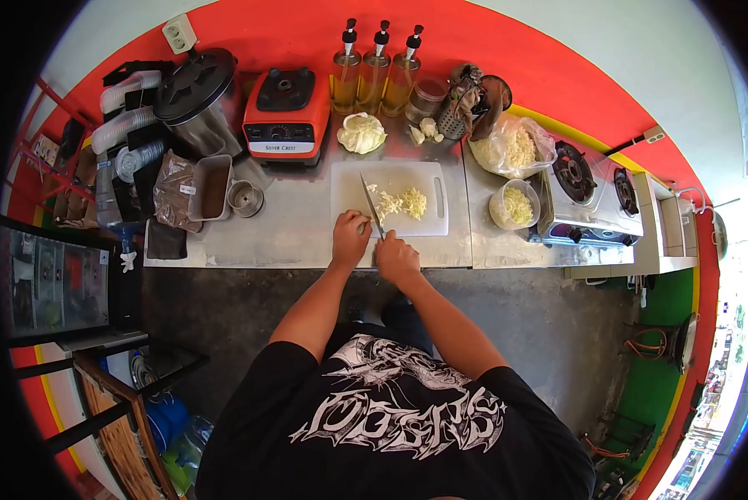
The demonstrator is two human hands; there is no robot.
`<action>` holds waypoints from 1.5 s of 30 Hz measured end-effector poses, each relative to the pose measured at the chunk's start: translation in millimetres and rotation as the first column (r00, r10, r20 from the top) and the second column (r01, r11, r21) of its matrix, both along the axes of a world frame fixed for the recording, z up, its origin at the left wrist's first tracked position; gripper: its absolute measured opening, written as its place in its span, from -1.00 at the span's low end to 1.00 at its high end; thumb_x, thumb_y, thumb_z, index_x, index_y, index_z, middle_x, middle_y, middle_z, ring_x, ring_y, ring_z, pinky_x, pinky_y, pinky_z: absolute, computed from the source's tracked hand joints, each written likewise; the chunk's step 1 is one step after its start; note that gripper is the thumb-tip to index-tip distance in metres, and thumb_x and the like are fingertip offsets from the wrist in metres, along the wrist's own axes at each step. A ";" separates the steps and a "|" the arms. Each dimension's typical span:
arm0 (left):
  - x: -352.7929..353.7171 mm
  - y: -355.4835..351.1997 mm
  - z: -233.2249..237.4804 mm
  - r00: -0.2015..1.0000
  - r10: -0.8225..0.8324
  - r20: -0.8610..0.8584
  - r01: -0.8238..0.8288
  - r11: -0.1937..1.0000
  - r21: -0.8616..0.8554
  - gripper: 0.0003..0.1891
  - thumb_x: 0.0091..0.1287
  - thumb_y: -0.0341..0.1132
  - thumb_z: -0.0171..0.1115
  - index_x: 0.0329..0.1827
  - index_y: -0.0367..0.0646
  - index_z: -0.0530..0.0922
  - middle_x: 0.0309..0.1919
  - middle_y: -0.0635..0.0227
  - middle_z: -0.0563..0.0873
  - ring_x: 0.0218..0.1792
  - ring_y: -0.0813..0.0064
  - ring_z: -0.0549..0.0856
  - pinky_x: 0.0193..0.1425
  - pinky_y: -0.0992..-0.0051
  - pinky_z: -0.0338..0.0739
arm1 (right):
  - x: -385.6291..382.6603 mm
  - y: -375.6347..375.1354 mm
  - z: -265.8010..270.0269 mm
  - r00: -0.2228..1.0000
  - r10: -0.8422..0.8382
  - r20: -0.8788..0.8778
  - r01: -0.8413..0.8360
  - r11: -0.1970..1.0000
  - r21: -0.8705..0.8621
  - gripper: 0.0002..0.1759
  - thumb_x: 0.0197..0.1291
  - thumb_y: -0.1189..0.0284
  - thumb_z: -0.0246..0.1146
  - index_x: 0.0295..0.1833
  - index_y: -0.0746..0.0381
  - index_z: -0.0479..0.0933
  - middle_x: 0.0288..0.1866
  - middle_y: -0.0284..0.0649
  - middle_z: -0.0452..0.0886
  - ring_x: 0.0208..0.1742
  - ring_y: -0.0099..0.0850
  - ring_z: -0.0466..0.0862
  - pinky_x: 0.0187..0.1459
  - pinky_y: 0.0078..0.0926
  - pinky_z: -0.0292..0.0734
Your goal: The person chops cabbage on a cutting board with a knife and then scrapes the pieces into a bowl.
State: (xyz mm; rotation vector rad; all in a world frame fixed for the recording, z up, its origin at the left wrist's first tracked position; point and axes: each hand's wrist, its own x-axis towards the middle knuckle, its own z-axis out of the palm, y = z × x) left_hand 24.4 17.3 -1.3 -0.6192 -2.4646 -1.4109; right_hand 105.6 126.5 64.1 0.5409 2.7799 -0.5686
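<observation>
My right hand [397, 257] is wrapped round the handle of a kitchen knife [369, 197], whose blade points away from me over the white cutting board [344, 177]. To the left of the blade, my left hand [352, 235] rests at the board's near edge with its fingers curled together; what they hold, if anything, is hidden. Pale chopped cabbage [413, 202] lies in a loose heap right of the knife, with a few bits beside the blade. Behind the board sits a partly peeled cabbage head [361, 133].
A red blender base [284, 125] and three oil bottles [374, 79] stand along the wall. On the right are a tub of chopped pieces [515, 206], a filled plastic bag [515, 148] and a gas stove [586, 200]. Left, a brown-filled container [213, 190] stands near a metal cup [245, 199].
</observation>
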 end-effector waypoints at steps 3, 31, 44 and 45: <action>-1.4 0.8 -1.3 1.000 0.003 0.026 -0.003 1.000 0.027 -0.90 0.20 -0.49 0.35 -0.24 -0.26 0.73 -0.26 0.18 0.71 -0.15 0.13 0.69 -0.01 0.27 0.60 | 5.3 -1.4 5.2 1.000 0.009 -0.004 -0.009 1.000 0.004 -0.62 0.53 0.15 0.05 0.01 0.30 0.41 -0.19 0.17 0.74 -0.12 0.17 0.77 -0.03 0.10 0.65; -2.6 0.7 -4.3 0.994 -0.010 0.112 -0.003 0.994 0.109 -0.90 0.25 -0.47 0.40 -0.23 -0.31 0.73 -0.28 0.18 0.74 -0.31 0.27 0.76 -0.15 0.40 0.64 | 4.5 0.3 5.2 0.999 0.022 -0.027 -0.023 0.999 -0.023 -0.61 0.51 0.15 0.07 0.01 0.32 0.43 -0.17 0.22 0.73 -0.10 0.14 0.77 -0.03 0.07 0.67; 1.5 1.3 -0.7 0.988 -0.013 0.154 -0.010 0.989 0.148 -0.91 0.26 -0.49 0.39 -0.22 -0.33 0.73 -0.28 0.16 0.74 -0.29 0.28 0.78 -0.13 0.41 0.66 | 2.5 0.1 0.1 1.000 0.013 -0.028 -0.015 0.999 -0.037 -0.63 0.52 0.16 0.05 0.00 0.30 0.42 -0.18 0.20 0.74 -0.13 0.14 0.78 -0.06 0.06 0.68; 3.2 2.0 -1.3 0.990 0.005 0.141 -0.025 0.990 0.142 -0.90 0.26 -0.49 0.39 -0.21 -0.33 0.74 -0.27 0.15 0.74 -0.28 0.26 0.78 -0.11 0.41 0.66 | 3.0 0.7 0.8 0.999 0.023 -0.033 -0.024 0.999 -0.032 -0.63 0.52 0.16 0.05 -0.01 0.30 0.42 -0.18 0.20 0.74 -0.14 0.14 0.78 -0.06 0.06 0.68</action>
